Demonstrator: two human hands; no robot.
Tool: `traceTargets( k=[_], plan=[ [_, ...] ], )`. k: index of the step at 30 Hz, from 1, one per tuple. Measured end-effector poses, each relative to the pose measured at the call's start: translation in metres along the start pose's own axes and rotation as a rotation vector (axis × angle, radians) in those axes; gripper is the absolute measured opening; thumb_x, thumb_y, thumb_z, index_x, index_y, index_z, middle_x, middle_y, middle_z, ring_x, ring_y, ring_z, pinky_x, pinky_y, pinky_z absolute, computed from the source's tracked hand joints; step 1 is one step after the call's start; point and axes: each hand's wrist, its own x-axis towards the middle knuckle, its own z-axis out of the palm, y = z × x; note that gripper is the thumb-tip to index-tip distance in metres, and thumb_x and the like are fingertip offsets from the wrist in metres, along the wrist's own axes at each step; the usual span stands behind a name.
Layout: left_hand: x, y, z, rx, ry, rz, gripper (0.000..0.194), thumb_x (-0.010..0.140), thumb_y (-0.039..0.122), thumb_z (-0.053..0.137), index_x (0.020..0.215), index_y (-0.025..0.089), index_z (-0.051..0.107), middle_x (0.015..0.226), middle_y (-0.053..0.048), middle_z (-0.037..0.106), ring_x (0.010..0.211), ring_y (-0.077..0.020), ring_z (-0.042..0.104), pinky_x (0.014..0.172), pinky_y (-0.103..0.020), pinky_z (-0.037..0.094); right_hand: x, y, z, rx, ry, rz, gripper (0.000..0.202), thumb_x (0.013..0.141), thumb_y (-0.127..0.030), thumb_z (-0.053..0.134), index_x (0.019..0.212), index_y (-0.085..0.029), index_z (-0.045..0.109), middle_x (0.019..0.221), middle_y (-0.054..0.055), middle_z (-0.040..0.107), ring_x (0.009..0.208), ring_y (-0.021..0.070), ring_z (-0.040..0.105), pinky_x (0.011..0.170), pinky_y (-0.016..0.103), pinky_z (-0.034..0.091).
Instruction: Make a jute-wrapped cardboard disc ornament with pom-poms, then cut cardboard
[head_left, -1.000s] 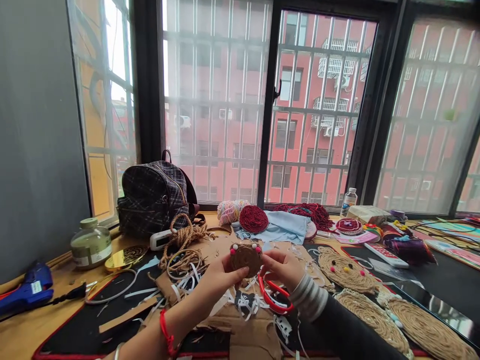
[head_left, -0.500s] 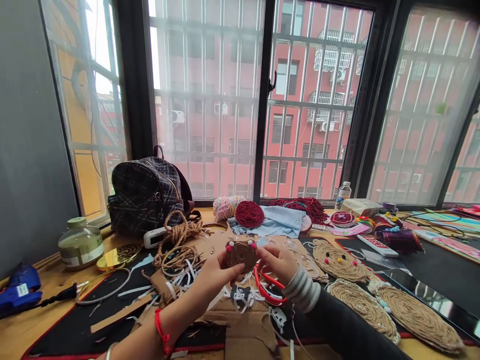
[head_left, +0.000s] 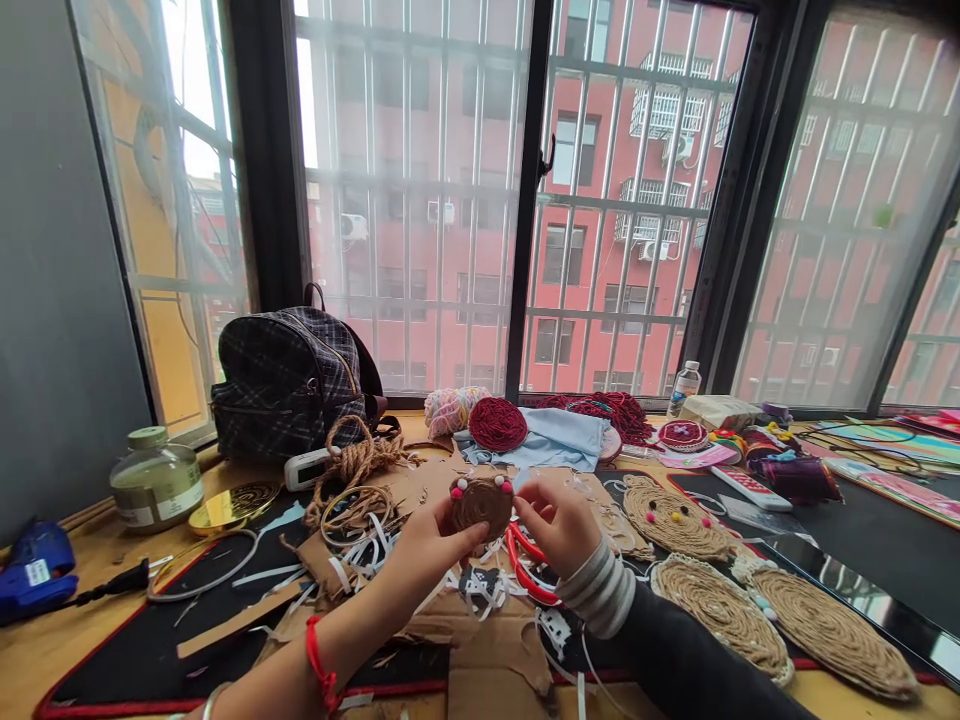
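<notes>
A small round coil of brown twine (head_left: 480, 512) is held up over the middle of the table, with white and pink pompoms at its two upper corners. My left hand (head_left: 431, 550) grips it from the left, its thumb across the front and the other fingers behind. Close by its right edge is my right hand (head_left: 559, 525), fingers bent and a little apart, with nothing visible in them. Red-handled scissors (head_left: 525, 570) lie partly hidden beneath my right hand. Scraps of white strip and cardboard (head_left: 499, 660) spread under both hands.
Coiled twine mats (head_left: 675, 515) lie at right, near a dark glossy tablet (head_left: 862, 600). On the left are a blue glue gun (head_left: 37, 572), a glass jar (head_left: 156, 480) and a twine bundle (head_left: 352, 455). A plaid backpack (head_left: 289, 385) and red yarn (head_left: 497, 425) stand by the window.
My right hand has drawn slightly away from the pompoms on the coil's right corner. My left hand keeps hold of the coil. The view has shifted slightly.
</notes>
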Motion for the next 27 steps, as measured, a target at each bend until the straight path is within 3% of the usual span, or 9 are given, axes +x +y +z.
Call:
traceTargets(
  k=[6, 10, 13, 17, 19, 23, 27],
  plan=[
    [0.001, 0.002, 0.001, 0.003, 0.006, -0.006, 0.032, 0.06, 0.033, 0.071, 0.081, 0.013, 0.058, 0.055, 0.003, 0.057, 0.044, -0.0091, 0.046, 0.042, -0.021, 0.037, -0.001, 0.002, -0.004, -0.285, 0.11, -0.334, 0.026, 0.088, -0.023, 0.038, 0.075, -0.016, 0.059, 0.066, 0.006, 0.063, 0.062, 0.0172, 0.058, 0.059, 0.026, 0.043],
    [0.0, 0.003, 0.0, -0.002, 0.007, -0.018, 0.035, 0.059, 0.034, 0.072, 0.082, 0.012, 0.059, 0.056, 0.003, 0.057, 0.043, -0.0089, 0.046, 0.042, -0.021, 0.037, 0.002, 0.002, -0.008, -0.397, 0.089, -0.417, 0.033, 0.091, -0.021, 0.031, 0.076, -0.015, 0.059, 0.066, 0.007, 0.062, 0.063, 0.0171, 0.056, 0.06, 0.026, 0.04],
    [0.001, 0.004, -0.004, 0.004, 0.05, -0.019, 0.038, 0.058, 0.035, 0.073, 0.085, 0.012, 0.06, 0.06, 0.002, 0.058, 0.045, -0.0085, 0.045, 0.042, -0.021, 0.036, 0.006, 0.006, -0.014, -0.454, -0.078, -0.266, 0.027, 0.089, -0.024, 0.037, 0.078, -0.015, 0.06, 0.071, 0.007, 0.064, 0.067, 0.0183, 0.057, 0.062, 0.027, 0.04],
    [0.005, 0.008, -0.013, -0.001, 0.112, 0.039, 0.044, 0.058, 0.036, 0.074, 0.091, 0.013, 0.058, 0.065, 0.001, 0.058, 0.046, -0.0079, 0.044, 0.041, -0.02, 0.035, 0.005, 0.011, -0.02, -0.574, -0.538, -0.03, 0.024, 0.073, -0.037, 0.061, 0.082, -0.016, 0.063, 0.075, 0.007, 0.067, 0.069, 0.0218, 0.059, 0.059, 0.028, 0.04],
    [0.007, 0.01, -0.017, -0.008, 0.129, 0.076, 0.042, 0.059, 0.037, 0.073, 0.09, 0.013, 0.057, 0.059, 0.004, 0.054, 0.043, -0.0068, 0.041, 0.04, -0.02, 0.034, 0.002, 0.011, -0.018, -0.663, -0.661, -0.001, 0.03, 0.067, -0.037, 0.064, 0.086, -0.013, 0.064, 0.085, 0.012, 0.067, 0.078, 0.0263, 0.06, 0.065, 0.031, 0.042],
    [0.008, 0.016, -0.022, -0.05, 0.136, 0.113, 0.04, 0.059, 0.037, 0.072, 0.087, 0.012, 0.057, 0.059, 0.004, 0.052, 0.044, -0.0069, 0.041, 0.04, -0.019, 0.034, -0.004, 0.01, -0.01, -0.74, -0.676, 0.054, 0.04, 0.066, -0.031, 0.062, 0.097, -0.007, 0.062, 0.102, 0.021, 0.061, 0.093, 0.0328, 0.057, 0.078, 0.039, 0.042],
    [0.002, 0.025, -0.021, -0.096, 0.148, 0.114, 0.041, 0.06, 0.034, 0.072, 0.09, 0.011, 0.057, 0.066, 0.0, 0.057, 0.049, -0.0074, 0.043, 0.042, -0.02, 0.036, -0.001, 0.021, -0.008, -0.658, -0.624, 0.159, 0.059, 0.058, -0.03, 0.068, 0.112, -0.008, 0.055, 0.11, 0.02, 0.058, 0.096, 0.031, 0.056, 0.079, 0.037, 0.043]
  ],
)
